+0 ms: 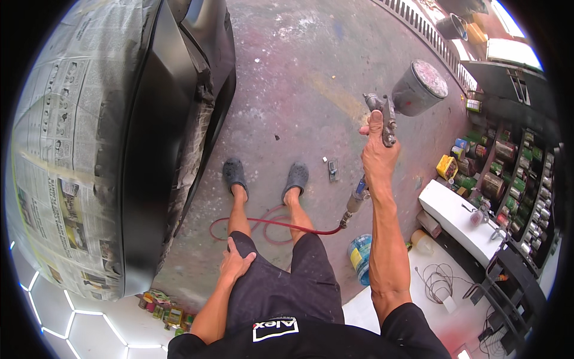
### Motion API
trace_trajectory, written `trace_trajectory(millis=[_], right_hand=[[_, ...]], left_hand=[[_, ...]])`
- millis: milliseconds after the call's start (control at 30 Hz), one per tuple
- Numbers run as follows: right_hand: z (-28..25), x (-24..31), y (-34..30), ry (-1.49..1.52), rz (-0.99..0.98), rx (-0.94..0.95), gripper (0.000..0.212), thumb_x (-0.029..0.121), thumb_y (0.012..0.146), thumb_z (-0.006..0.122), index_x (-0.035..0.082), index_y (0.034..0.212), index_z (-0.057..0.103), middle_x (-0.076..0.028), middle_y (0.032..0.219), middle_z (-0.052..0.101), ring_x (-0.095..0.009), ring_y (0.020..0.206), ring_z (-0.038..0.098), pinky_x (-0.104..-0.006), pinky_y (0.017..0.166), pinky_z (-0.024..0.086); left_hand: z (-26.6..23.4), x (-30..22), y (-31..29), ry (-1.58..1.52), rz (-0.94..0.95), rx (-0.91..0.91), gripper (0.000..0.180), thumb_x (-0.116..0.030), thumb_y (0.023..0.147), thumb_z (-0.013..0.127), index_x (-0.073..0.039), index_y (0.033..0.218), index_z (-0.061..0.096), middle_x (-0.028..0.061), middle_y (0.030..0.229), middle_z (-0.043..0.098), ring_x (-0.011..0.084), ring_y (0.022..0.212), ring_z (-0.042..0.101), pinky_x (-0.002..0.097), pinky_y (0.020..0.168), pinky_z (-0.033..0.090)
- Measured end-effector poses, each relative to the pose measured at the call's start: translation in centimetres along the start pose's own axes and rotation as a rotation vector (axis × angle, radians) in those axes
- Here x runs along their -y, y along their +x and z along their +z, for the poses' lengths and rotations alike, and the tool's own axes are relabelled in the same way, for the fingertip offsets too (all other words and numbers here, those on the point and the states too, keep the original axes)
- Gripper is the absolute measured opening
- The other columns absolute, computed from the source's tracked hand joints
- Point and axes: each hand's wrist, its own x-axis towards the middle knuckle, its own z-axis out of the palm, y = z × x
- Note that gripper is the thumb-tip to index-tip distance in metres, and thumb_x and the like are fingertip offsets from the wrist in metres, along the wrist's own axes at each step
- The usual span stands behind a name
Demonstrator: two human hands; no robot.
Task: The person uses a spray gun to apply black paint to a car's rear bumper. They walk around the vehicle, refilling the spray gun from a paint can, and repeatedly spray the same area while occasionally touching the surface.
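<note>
My right hand (380, 152) grips a metal spray gun (387, 119), held out to the right above the floor. A dark grey cup (412, 91) with a pale speckled top shows beside the gun head and appears joined to it. Below the handle hangs an air fitting (356, 201), from which a red hose (299, 227) runs left and loops near my legs. My left hand (235, 263) rests on my left thigh, fingers partly hidden, thumb apart, holding nothing. Left of me stands a matte black car panel (158, 119) beside masking newspaper (75, 137).
Rows of paint cans (508, 179) fill a rack on the right, near a white bench (460, 218). A blue bucket (360, 258) sits under my right arm. A wire coil (441, 282) lies at lower right. A floor grating (418, 30) crosses the far right.
</note>
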Motion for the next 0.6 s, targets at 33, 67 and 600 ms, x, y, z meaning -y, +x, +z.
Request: trace_trajectory(millis=[33, 67, 600], right_hand=[[-0.2, -0.3, 0.0, -0.010, 0.034, 0.007, 0.067, 0.072, 0.100, 0.065, 0.006, 0.096, 0.070, 0.003, 0.074, 0.060, -0.005, 0.055, 0.046, -0.0255, 0.048, 0.035], [-0.6, -0.9, 0.1, -0.021, 0.067, 0.015, 0.066, 0.072, 0.100, 0.065, 0.006, 0.096, 0.070, 0.003, 0.074, 0.060, -0.005, 0.054, 0.046, -0.0255, 0.047, 0.034], [-1.0, 5.6, -6.2, 0.080, -0.025, 0.222, 0.059, 0.059, 0.107, 0.064, 0.003, 0.122, 0.073, 0.000, 0.092, 0.070, -0.002, 0.058, 0.045, -0.0249, 0.049, 0.032]], left_hand=[[0.4, -0.1, 0.6, 0.030, -0.009, -0.015, 0.118, -0.059, 0.094, 0.074, -0.008, 0.174, 0.003, 0.0413, 0.159, 0.041, 0.0574, 0.135, 0.057, 0.0584, 0.117, 0.046], [0.8, -0.1, 1.1, 0.052, -0.012, -0.021, 0.117, -0.059, 0.095, 0.073, -0.008, 0.174, 0.004, 0.0415, 0.159, 0.041, 0.0571, 0.135, 0.058, 0.0584, 0.116, 0.047], [1.6, -0.2, 1.9, 0.046, -0.007, -0.080, 0.099, -0.056, 0.100, 0.067, -0.007, 0.171, 0.017, 0.0342, 0.151, 0.047, 0.0551, 0.125, 0.064, 0.0583, 0.105, 0.054]])
